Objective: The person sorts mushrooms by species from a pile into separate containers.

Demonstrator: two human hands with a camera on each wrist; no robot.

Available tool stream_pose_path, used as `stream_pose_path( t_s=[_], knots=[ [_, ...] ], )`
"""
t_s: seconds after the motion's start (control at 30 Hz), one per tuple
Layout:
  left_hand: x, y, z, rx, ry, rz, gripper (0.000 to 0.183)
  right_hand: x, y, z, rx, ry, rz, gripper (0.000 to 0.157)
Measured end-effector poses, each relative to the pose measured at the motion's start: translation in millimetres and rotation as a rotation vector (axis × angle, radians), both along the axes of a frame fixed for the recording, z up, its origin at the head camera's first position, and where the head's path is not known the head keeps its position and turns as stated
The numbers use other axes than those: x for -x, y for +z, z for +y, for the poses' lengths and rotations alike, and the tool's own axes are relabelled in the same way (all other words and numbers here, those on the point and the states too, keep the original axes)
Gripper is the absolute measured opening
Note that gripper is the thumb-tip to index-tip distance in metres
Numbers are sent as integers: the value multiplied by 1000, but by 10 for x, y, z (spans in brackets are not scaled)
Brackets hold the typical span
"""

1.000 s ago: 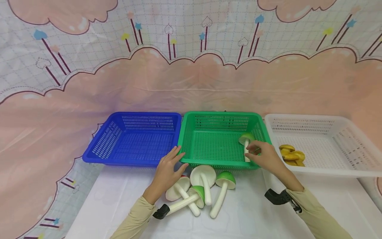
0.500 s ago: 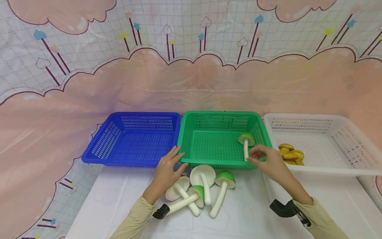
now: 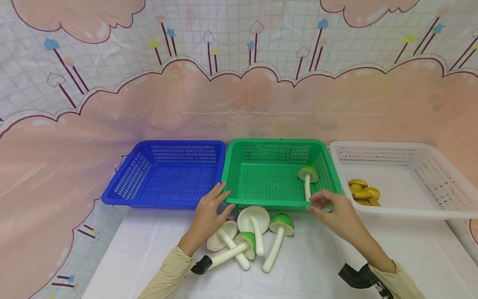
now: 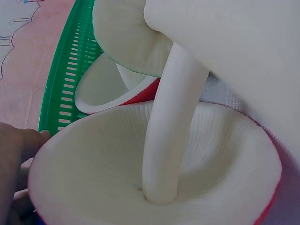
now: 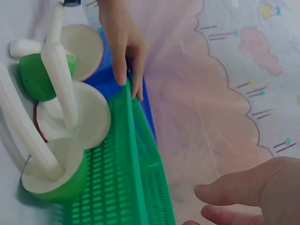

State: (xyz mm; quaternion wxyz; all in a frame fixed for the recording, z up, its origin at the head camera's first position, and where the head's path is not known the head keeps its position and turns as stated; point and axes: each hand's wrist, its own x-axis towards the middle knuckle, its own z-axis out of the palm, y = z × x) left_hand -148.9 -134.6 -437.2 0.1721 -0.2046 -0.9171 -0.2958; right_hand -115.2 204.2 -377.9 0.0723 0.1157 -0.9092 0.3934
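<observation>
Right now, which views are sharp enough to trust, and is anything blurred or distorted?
Head view: evenly lit, sharp, wide-angle bending at the edges. Left wrist view: filled by a close mushroom stem, slightly soft. Right wrist view: the right hand is blurred up close, the green basket clearer.

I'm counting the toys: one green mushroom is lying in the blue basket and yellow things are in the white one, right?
Not quite. The green mushroom lies in the green basket, not the blue basket, which holds no mushroom. The head view shows it. The yellow things are indeed in the white basket.

Left hand (image 3: 207, 214) flat (fingers spread); right hand (image 3: 336, 209) loosely open.
</observation>
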Motion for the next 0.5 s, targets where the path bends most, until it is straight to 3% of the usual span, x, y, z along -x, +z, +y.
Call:
stream_pose_path(
  t_s=[0.27, 0.5],
  knots=[
    [-4, -53, -3, 2, -2, 23, 45, -106, -70, -44, 40, 3, 9, 16],
    [-5, -59, -6, -1, -3, 28, 45, -208, -123, -113, 101, 10, -41, 16]
  ],
)
